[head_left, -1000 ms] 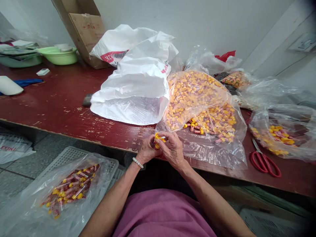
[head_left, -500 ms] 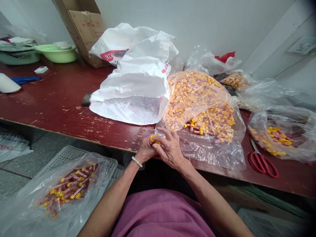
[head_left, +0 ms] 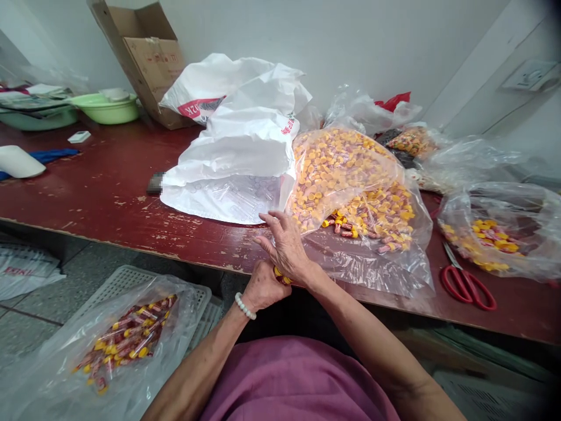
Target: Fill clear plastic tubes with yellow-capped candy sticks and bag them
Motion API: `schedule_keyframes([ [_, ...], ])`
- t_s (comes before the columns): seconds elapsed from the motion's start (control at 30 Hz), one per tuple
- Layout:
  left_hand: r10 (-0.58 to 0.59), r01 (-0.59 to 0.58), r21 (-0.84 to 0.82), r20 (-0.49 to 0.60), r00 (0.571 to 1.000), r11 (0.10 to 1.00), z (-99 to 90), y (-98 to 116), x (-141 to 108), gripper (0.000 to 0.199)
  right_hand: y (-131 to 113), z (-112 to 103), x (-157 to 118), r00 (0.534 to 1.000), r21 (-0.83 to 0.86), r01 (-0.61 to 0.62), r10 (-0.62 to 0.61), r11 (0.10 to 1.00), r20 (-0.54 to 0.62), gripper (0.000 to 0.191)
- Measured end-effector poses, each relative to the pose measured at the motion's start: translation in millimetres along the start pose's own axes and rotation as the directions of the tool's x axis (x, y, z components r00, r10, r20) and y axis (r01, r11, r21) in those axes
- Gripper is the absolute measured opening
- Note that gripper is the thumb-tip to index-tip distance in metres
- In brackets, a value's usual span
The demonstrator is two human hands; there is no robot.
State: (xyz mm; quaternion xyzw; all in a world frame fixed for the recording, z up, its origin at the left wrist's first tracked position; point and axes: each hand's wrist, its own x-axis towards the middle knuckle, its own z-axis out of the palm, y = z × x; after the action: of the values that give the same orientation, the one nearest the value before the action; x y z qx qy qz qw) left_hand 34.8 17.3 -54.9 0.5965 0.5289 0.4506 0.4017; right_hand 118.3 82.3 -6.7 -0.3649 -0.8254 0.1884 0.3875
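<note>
Yellow-capped tube (head_left: 283, 277): mostly hidden, only the cap shows, at about 2 o'clock from the left-hand grip (head_left: 263, 286) and tucked just under the right wrist. Left-hand grip is closed around it, fingers curled in, with a bead bracelet (head_left: 244, 306) on the wrist. Right-hand grip (head_left: 284, 242) is wide open, fingers spread, nothing visible in it, at about 12 o'clock from the tube and close to it. Probable reason for the hold: the closed hand pins the small piece steady against the edge of the surface (head_left: 87, 199), close to the body. Clear plastic bag (head_left: 337, 175) sits at 1 o'clock from the hands, packed with similar yellow-capped pieces. Its slumped mouth faces the person, with loose tubes (head_left: 344, 229) lying on the plastic, likely to keep them in easy reach. Second clear bag (head_left: 127, 345) of red-and-yellow tubes rests on a grey plastic crate (head_left: 131, 278) at 7 o'clock, low and within reach of the left arm. Third clear bag (head_left: 499, 234) lies at 3 o'clock, with red-handled scissors (head_left: 467, 289) just in front of it, apart from the hands. White plastic sack (head_left: 232, 158) is bunched at 11 o'clock, clear tubing or film showing at its mouth.
</note>
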Motion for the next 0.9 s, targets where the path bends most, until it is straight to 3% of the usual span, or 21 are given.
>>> schedule_keyframes([
  [0.07, -0.083, 0.084, -0.105, 0.013, 0.996, 0.991, -2.2, 1.4, -5.4, 0.021, 4.8, 0.3, -0.8, 0.994, 0.170, -0.098, 0.090, 0.981, 0.053, 0.039],
  [0.17, -0.285, 0.293, -0.315, 0.074, 0.956, 0.903, -13.3, 2.8, -10.9, 0.029, 9.0, -19.4, -5.7, 0.984, 0.332, -0.179, 0.172, 0.926, 0.051, 0.040],
  [0.23, -0.369, 0.384, -0.409, 0.118, 0.922, 0.828, -21.3, 2.6, -13.5, 0.026, 8.3, -32.4, -16.4, 0.991, 0.297, -0.095, 0.062, 0.950, 0.120, 0.041],
  [0.3, -0.367, 0.390, -0.503, 0.149, 0.918, 0.771, -25.5, 1.2, -15.4, 0.020, 5.1, -35.2, -32.9, 0.961, 0.217, 0.083, -0.135, 0.973, 0.241, 0.063],
  [0.4, -0.317, 0.341, -0.646, 0.158, 0.935, 0.683, -23.1, -1.8, -18.6, 0.020, -0.7, -19.0, -58.1, 0.894, 0.066, 0.286, -0.291, 0.956, 0.341, 0.102],
  [0.53, -0.396, 0.349, -0.742, 0.122, 0.910, 0.572, -17.1, -4.0, -28.1, 0.019, -4.5, 9.6, -77.2, 0.898, -0.046, 0.332, -0.301, 0.942, 0.322, 0.085],
  [0.67, -0.466, 0.370, -0.788, 0.120, 0.877, 0.492, -24.0, -11.1, -43.5, 0.018, -5.4, 31.7, -81.1, 0.893, -0.086, 0.364, -0.321, 0.928, 0.316, 0.072],
  [0.8, -0.557, 0.357, -0.812, 0.047, 0.829, 0.462, -36.9, -27.3, -68.4, 0.018, -15.5, 57.4, -82.8, 0.828, -0.005, 0.414, -0.375, 0.910, 0.418, 0.079],
  [0.9, -0.649, 0.356, -0.817, -0.029, 0.760, 0.453, -59.3, -49.3, -92.2, 0.022, -24.0, 70.0, -85.8, 0.778, 0.050, 0.426, -0.394, 0.903, 0.490, 0.093],
])
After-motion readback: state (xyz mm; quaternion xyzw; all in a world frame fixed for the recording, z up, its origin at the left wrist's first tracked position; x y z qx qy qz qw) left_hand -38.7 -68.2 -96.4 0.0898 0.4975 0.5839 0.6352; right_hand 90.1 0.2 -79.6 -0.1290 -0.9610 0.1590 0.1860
